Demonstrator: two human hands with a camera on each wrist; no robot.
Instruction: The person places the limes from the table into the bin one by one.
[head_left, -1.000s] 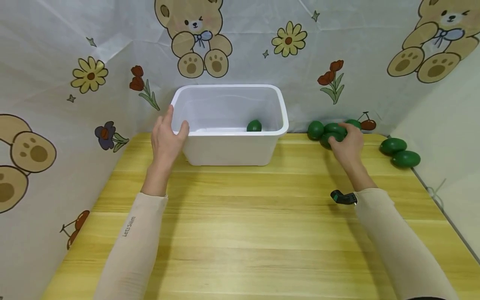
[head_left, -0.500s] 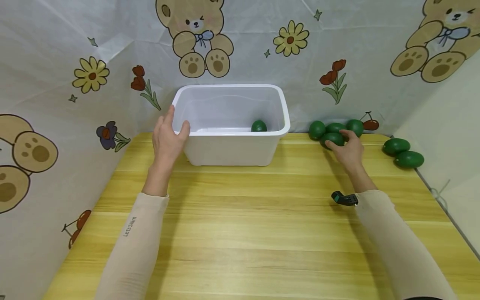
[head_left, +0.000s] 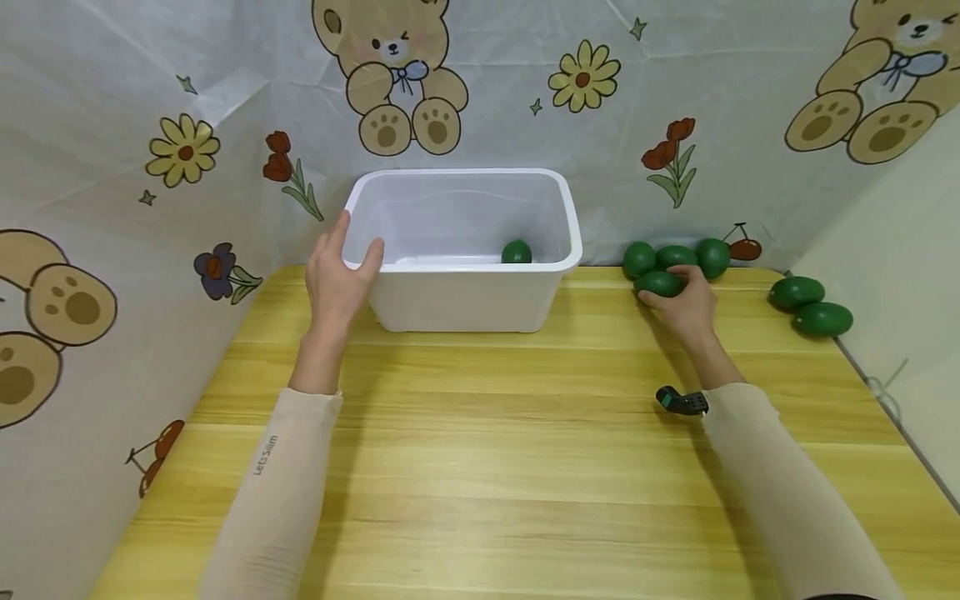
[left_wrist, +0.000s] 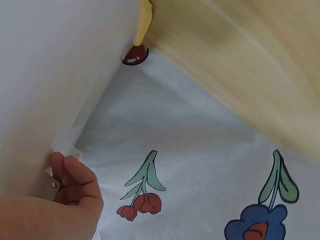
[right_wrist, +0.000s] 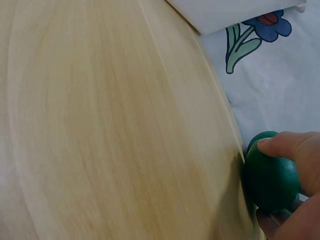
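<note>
A white plastic bin (head_left: 465,300) stands against the back cloth. My left hand (head_left: 335,275) grips its left front corner, thumb at the rim. In the left wrist view the left hand's fingers (left_wrist: 80,180) curl at the bin's outer wall. My right hand (head_left: 688,304) pinches a smooth dark green oval fruit (head_left: 660,284) between thumb and fingers; in the right wrist view this fruit (right_wrist: 272,180) is close to the table's back edge. Directly behind it sit similar green fruits (head_left: 676,256). One green fruit (head_left: 516,252) lies inside the bin.
Two more green fruits (head_left: 822,319) lie at the table's right edge. A printed cloth (head_left: 495,100) with bears and flowers hangs behind and to the left. The wooden table (head_left: 480,433) stretches in front of the bin, and a pale wall (head_left: 900,275) borders it on the right.
My right hand has shifted slightly left and nearer, closing on the front green fruit, which moved a little away from the others. The left hand stays at the bin.
</note>
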